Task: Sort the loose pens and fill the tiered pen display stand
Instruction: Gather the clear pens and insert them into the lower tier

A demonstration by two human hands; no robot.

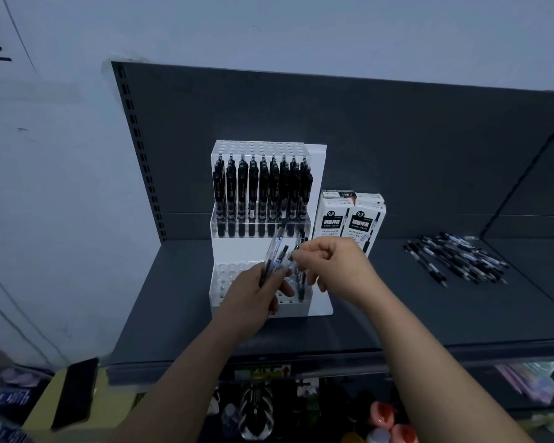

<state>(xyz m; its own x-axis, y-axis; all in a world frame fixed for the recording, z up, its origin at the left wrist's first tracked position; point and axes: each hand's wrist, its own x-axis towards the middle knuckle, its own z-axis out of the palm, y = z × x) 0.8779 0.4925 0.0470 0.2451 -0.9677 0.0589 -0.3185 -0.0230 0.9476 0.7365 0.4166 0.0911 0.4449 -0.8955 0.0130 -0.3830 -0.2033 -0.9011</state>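
A white tiered pen stand [317, 174] stands on the dark shelf [397, 314]. Its upper tier is packed with upright black pens [263, 190]. The lower tier [227, 276] shows many unfilled holes on its left and a few pens [301, 282] standing at its right. My left hand [253, 298] grips a small bunch of clear-barrelled pens [277, 247] over the lower tier. Just right of the bunch, my right hand [333, 266] pinches the upper end of one pen. A pile of loose pens [458, 257] lies on the shelf to the right.
Several white pen boxes [349, 219] stand right of the stand, against the grey back panel [365, 129]. A wall lies to the left. Below the shelf's front edge hang assorted goods [256, 410]; a dark flat object [74, 391] lies on a yellow surface at lower left.
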